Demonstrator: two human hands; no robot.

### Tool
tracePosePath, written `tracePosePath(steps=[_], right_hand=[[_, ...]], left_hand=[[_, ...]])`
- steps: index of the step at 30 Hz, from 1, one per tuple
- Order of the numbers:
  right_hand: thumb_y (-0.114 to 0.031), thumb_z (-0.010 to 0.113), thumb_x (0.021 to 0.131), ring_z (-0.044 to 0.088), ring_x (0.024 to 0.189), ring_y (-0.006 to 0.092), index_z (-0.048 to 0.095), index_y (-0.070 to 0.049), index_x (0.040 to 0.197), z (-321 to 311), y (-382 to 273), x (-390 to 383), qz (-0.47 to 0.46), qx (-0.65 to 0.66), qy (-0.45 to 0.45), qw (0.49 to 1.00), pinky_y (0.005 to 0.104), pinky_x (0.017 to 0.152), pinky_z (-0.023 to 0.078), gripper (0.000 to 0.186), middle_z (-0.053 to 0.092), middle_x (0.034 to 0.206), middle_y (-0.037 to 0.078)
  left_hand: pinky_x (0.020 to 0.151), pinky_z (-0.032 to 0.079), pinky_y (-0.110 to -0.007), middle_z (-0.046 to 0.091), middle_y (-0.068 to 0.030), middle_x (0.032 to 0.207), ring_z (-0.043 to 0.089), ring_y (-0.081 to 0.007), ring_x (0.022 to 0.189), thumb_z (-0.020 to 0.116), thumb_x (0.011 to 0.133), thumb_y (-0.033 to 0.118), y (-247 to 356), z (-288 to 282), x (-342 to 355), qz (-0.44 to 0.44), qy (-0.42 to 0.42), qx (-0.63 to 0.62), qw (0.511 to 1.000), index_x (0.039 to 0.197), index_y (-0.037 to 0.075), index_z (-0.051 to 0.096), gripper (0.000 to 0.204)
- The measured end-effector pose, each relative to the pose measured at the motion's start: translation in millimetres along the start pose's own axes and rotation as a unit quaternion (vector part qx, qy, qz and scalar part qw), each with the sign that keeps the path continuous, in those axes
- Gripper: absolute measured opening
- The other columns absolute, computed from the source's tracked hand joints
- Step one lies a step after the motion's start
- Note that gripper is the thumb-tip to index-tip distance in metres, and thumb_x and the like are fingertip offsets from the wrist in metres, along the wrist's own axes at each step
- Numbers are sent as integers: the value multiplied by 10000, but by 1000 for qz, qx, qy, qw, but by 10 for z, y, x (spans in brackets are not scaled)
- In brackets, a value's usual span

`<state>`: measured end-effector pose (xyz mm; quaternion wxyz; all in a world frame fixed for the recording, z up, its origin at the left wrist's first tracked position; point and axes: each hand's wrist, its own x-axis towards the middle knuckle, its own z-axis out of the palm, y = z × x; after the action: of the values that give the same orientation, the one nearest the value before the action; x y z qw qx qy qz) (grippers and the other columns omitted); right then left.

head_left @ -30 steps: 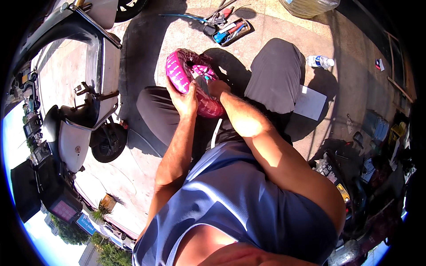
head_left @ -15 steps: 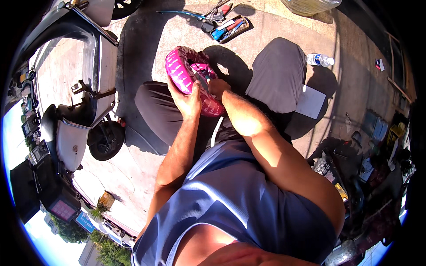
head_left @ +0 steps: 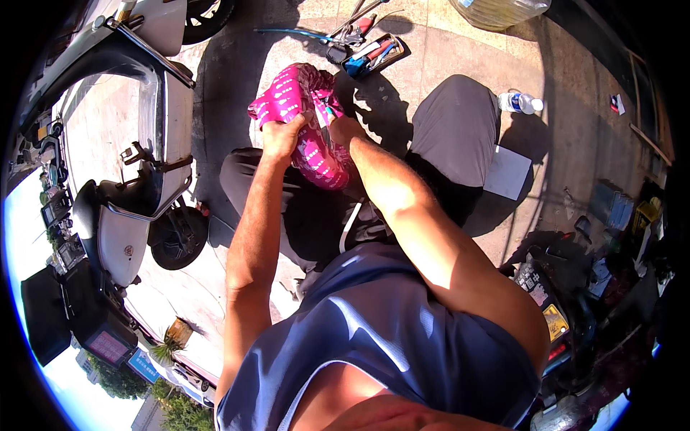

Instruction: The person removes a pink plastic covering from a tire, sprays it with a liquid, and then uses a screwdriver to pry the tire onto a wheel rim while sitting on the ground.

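probably light, soft and slick, the pink bundle [head_left: 313,156] sits between my left grip [head_left: 282,136], pinching its side, and right grip [head_left: 346,131], whose closure i can't tell; i'd palm the plump curve.

Paved ground [head_left: 460,54] spans the upper frame. A tool tray [head_left: 388,64] lies top centre; a plastic bottle [head_left: 519,103], upper right.

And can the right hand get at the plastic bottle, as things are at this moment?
Probably not directly: the right hand is occupied at the pink wrapped bundle, and the raised right knee stands between it and the plastic bottle. Nothing seems to cover the bottle itself.
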<state>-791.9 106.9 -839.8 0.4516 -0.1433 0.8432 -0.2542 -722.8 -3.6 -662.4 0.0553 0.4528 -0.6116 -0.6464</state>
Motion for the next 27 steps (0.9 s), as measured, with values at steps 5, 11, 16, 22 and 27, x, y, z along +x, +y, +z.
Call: tracePosePath(steps=[5,11,16,22,27], right_hand=[[-441,339,1075,673,1162,397,739,-46,1158,-119,-346,529,16,-15,10,1000,508,980,533,568,702,1222,229],[-436,275,1074,615,1228,438,687,-4,1240,568,380,188,62,-53,-62,995,519,1079,450,620,660,1288,248],[-372,280,1076,647,1142,472,697,5,1165,468,465,23,-27,-72,-125,989,542,1002,499,569,674,1229,268],[-392,355,1047,613,1246,425,678,-17,1264,224,360,-260,60,-21,-106,992,535,1053,478,541,638,1343,231],[-485,339,1056,624,1220,424,696,-3,1227,277,198,-446,94,7,-61,994,499,1048,477,624,662,1260,273]], left_hand=[[808,576,-347,697,-75,1022,687,-197,877,820,792,27,-144,129,-229,57,51,28,997,1156,-32,645,409],[876,547,-350,628,-73,1110,629,-179,986,830,786,10,-549,173,-572,184,19,-41,982,1271,-25,548,563],[936,533,-331,570,-104,1271,604,-188,1121,825,858,59,-780,94,-705,111,8,29,993,1414,16,437,679],[1040,485,-409,543,-207,1382,576,-248,1241,862,820,425,234,-217,-274,47,245,-39,968,1592,31,203,1089],[705,607,-389,684,-157,1081,708,-238,872,837,826,330,248,-264,510,-171,-116,41,978,1462,-13,423,833]])
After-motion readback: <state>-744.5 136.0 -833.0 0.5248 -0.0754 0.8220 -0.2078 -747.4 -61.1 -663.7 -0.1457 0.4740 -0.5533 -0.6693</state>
